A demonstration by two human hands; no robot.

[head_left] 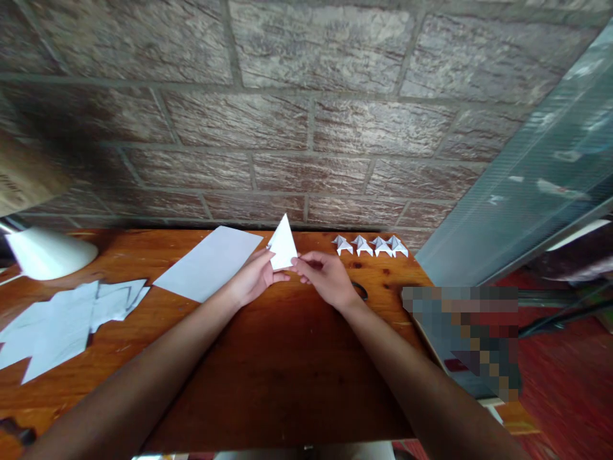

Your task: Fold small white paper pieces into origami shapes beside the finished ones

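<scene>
A small white sheet of paper folded into a pointed triangle (pixel 284 244) is held up above the wooden table, its tip toward the wall. My left hand (pixel 256 278) grips its lower left side, the thumb lying on the paper's face. At the lower right corner, my right hand (pixel 328 278) pinches the edge between thumb and fingertips. Behind my left wrist lies a flat white sheet of paper (pixel 205 262). Several folded paper figures (pixel 363 245) stand in a row at the table's back right.
Loose paper pieces (pixel 62 322) overlap on the left of the wooden table (pixel 287 370). A white lamp base (pixel 50 249) stands behind them. A dark ring-shaped band (pixel 360 291) lies by my right wrist. A stone-block wall (pixel 287 121) borders the back; a blurred-out object (pixel 464 338) sits at right.
</scene>
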